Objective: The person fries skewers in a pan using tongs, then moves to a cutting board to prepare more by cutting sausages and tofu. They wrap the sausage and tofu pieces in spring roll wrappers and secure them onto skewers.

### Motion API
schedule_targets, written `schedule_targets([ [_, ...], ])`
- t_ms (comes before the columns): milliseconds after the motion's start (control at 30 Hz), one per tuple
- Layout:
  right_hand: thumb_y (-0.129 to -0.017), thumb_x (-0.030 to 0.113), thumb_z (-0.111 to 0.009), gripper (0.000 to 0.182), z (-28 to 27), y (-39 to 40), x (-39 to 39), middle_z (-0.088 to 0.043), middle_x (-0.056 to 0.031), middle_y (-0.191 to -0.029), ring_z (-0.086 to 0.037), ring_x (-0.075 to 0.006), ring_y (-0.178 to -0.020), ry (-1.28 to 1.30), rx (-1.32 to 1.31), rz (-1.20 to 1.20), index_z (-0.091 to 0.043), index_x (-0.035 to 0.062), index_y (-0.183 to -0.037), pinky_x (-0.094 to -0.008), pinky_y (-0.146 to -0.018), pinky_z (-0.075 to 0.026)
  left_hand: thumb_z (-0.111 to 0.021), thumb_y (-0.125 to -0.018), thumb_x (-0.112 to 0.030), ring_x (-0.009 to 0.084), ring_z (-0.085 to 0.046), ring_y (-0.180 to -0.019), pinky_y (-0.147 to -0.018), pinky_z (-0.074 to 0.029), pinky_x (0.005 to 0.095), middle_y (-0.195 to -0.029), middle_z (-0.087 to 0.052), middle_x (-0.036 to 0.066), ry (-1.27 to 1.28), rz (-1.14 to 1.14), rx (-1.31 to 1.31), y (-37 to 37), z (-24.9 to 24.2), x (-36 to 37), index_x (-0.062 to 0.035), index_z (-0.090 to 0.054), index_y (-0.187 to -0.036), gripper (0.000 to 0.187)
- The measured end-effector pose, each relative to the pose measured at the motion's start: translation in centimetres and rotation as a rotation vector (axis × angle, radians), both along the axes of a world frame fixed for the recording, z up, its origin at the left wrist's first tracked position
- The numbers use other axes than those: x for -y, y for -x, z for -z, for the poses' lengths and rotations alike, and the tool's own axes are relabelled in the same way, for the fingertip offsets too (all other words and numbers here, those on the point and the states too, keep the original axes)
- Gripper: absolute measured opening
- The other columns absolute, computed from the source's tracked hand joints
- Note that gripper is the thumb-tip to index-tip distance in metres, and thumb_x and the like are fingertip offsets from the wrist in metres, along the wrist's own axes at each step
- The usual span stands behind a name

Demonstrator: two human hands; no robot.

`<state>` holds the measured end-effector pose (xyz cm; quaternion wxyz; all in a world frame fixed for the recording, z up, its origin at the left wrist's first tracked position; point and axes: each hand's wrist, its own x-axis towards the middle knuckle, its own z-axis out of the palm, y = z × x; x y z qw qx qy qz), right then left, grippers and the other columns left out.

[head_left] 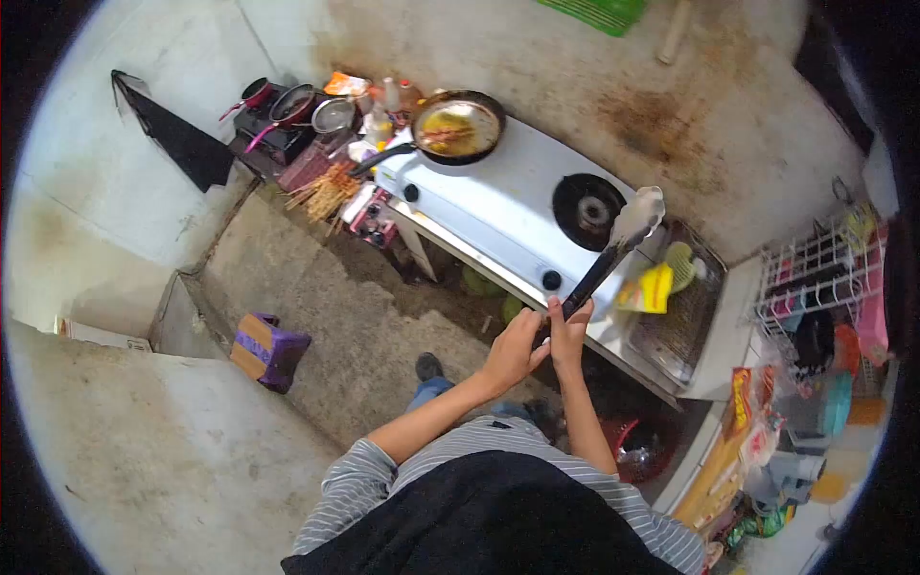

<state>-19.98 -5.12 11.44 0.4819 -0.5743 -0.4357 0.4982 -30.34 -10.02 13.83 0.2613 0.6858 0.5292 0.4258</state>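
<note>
In front of my body I hold a pair of kitchen tongs (602, 273), with a black handle and pale scalloped tips pointing up and right. My right hand (569, 335) is wrapped round the lower handle. Beside it, my left hand (516, 353) has its fingers closed at the handle's bottom end, where the exact grip is partly hidden. The tongs extend over the right end of a white gas stove (479, 216), near a black burner (588, 211). A frying pan (458, 127) with oil and some food in it sits on the left burner.
Bundled wooden skewers (328, 195) lie left of the stove, near small pans (292, 103) and bottles. A yellow packet (648, 289) and wire rack (685, 321) stand right. A dish rack (815, 273) hangs further right. A purple stool (272, 353) stands on the floor.
</note>
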Motion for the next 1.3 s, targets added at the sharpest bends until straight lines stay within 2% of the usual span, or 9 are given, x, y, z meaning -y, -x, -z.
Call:
schedule_targets([
  [67, -0.075, 0.031, -0.068, 0.083, 2.8, 4.5, -1.4, -0.048, -0.0088, -0.097, -0.049, -0.0148, -0.086, -0.259, 0.053, -0.033, -0.013, -0.0040, -0.127, -0.0250, -0.073, -0.042, -0.062, -0.073, -0.008, 0.0336, -0.051, -0.085, -0.071, -0.042, 0.0380, -0.093, -0.047, 0.016, 0.062, -0.042, -0.033, 4.5, 0.1, -0.5, 0.0000, -0.046, -0.102, 0.034],
  [333, -0.072, 0.031, -0.071, 0.049, 0.2, 14.5, -9.8, -0.050, -0.0021, -0.072, -0.049, -0.0102, -0.056, -0.013, -0.082, -0.194, -0.043, 0.0011, -0.097, -0.0239, -0.043, -0.046, -0.066, -0.074, -0.019, 0.0318, -0.052, -0.089, -0.073, -0.045, 0.0377, -0.099, -0.045, 0.015, 0.134, -0.270, 0.020, 15.4, -0.7, -3.5, -0.0038, -0.048, -0.112, 0.045],
  [400, -0.064, 0.036, -0.077, 0.054, -1.5, 13.1, -14.5, -0.051, -0.0038, -0.071, -0.052, -0.0113, -0.060, -0.009, 0.257, -0.243, -0.048, 0.0008, -0.094, -0.0259, -0.047, -0.045, -0.066, -0.074, -0.020, 0.0279, -0.053, -0.085, -0.072, -0.045, 0.0346, -0.098, -0.046, 0.013, 0.089, -0.294, 0.004, 18.2, 1.0, -4.5, -0.0036, -0.049, -0.111, 0.043],
  [533, -0.054, 0.055, -0.075, 0.084, -6.7, 11.4, -25.1, -0.061, -0.0193, -0.081, -0.061, -0.0338, -0.075, -0.313, 0.948, -0.430, -0.049, -0.0031, -0.109, -0.0378, -0.068, -0.047, -0.066, -0.076, -0.020, 0.0206, -0.055, -0.080, -0.070, -0.046, 0.0292, -0.095, -0.050, 0.012, 0.213, -0.356, 0.082, 23.7, 5.0, -6.2, -0.0022, -0.053, -0.105, 0.037],
  [567, -0.053, 0.056, -0.074, 0.090, -6.1, 10.6, -28.4, -0.061, -0.0208, -0.087, -0.060, -0.0333, -0.083, -0.594, 1.083, -0.439, -0.047, -0.0031, -0.115, -0.0393, -0.074, -0.046, -0.067, -0.076, -0.020, 0.0196, -0.056, -0.079, -0.070, -0.046, 0.0291, -0.094, -0.051, 0.011, 0.301, -0.371, 0.130, 24.9, 6.0, -6.6, -0.0016, -0.053, -0.103, 0.035],
  [600, -0.052, 0.056, -0.074, 0.095, -9.9, 11.5, -30.0, -0.059, -0.0216, -0.096, -0.057, -0.0329, -0.092, -0.285, 1.206, -0.616, -0.043, -0.0030, -0.120, -0.0404, -0.082, -0.044, -0.067, -0.076, -0.020, 0.0196, -0.056, -0.079, -0.070, -0.046, 0.0291, -0.094, -0.051, 0.011, 0.307, -0.385, 0.143, 25.8, 7.2, -6.8, -0.0016, -0.053, -0.103, 0.035],
  [633, -0.051, 0.052, -0.075, 0.090, -9.0, 11.2, -32.9, -0.059, -0.0197, -0.097, -0.056, -0.0319, -0.095, -0.518, 1.255, -0.632, -0.046, 0.0001, -0.118, -0.0403, -0.083, -0.044, -0.067, -0.075, -0.020, 0.0213, -0.057, -0.076, -0.069, -0.047, 0.0303, -0.091, -0.054, 0.012, 0.350, -0.412, 0.171, 26.8, 8.3, -7.0, -0.0018, -0.055, -0.101, 0.034],
  [800, -0.050, 0.041, -0.079, 0.068, -12.0, 14.5, -40.6, -0.061, -0.0154, -0.092, -0.057, -0.0306, -0.092, -0.473, 1.758, -0.893, -0.056, 0.0064, -0.103, -0.0403, -0.078, -0.045, -0.066, -0.075, -0.020, 0.0204, -0.060, -0.076, -0.068, -0.047, 0.0301, -0.087, -0.061, 0.014, 0.511, -0.488, 0.154, 31.7, 13.2, -8.4, 0.0000, -0.057, -0.096, 0.030],
  [1300, -0.053, 0.048, -0.074, 0.047, -8.7, 20.2, -48.8, -0.061, -0.0109, -0.072, -0.061, -0.0295, -0.075, -0.636, 1.883, -1.163, -0.062, 0.0107, -0.079, -0.0406, -0.067, -0.048, -0.067, -0.071, -0.032, 0.0248, -0.061, -0.081, -0.073, -0.047, 0.0340, -0.086, -0.063, 0.015, 0.959, -0.537, 0.103, 36.9, 22.8, -5.8, -0.0047, -0.062, -0.093, 0.035],
])
